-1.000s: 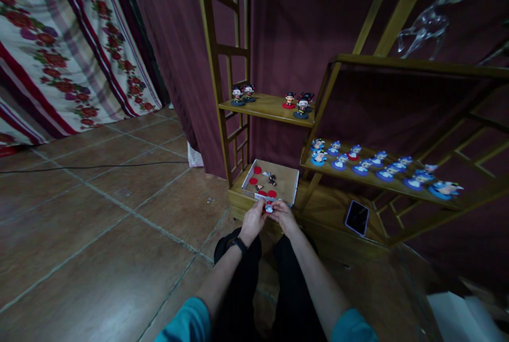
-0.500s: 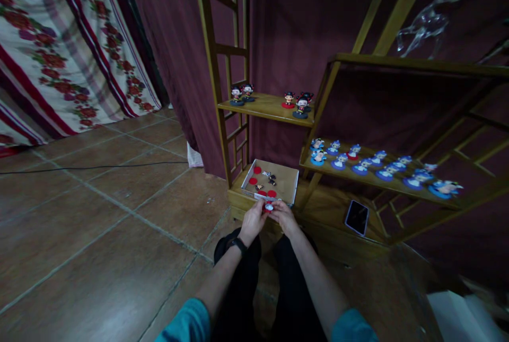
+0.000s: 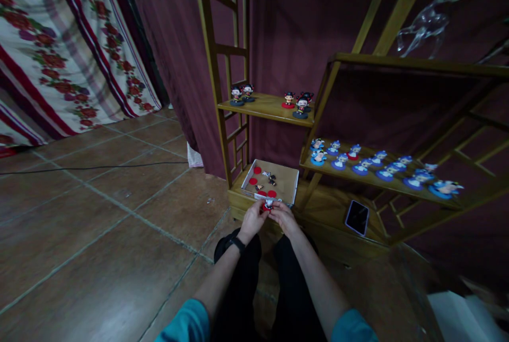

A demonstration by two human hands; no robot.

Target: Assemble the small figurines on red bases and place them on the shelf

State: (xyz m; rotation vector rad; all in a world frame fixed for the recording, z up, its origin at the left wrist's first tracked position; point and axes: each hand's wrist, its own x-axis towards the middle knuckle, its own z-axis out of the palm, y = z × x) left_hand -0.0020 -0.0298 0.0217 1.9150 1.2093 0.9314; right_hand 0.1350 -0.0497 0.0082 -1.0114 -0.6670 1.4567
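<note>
Between my fingertips is a small white figurine on a red round base, held in front of the box's near wall. My left hand pinches it from the left, and my right hand has its fingers closed on the other side. Just beyond them, the shallow cardboard box holds several red discs and a few small loose figurines. My fingers hide part of the held base.
Dark-haired figurines stand on the upper wooden shelf. Several blue and white figurines line the right shelf. A phone lies on the lower board. A clear deer ornament stands on top at right.
The figurine has turned in my fingers, so that its white body now shows above the red base. Both hands have shifted only slightly.
</note>
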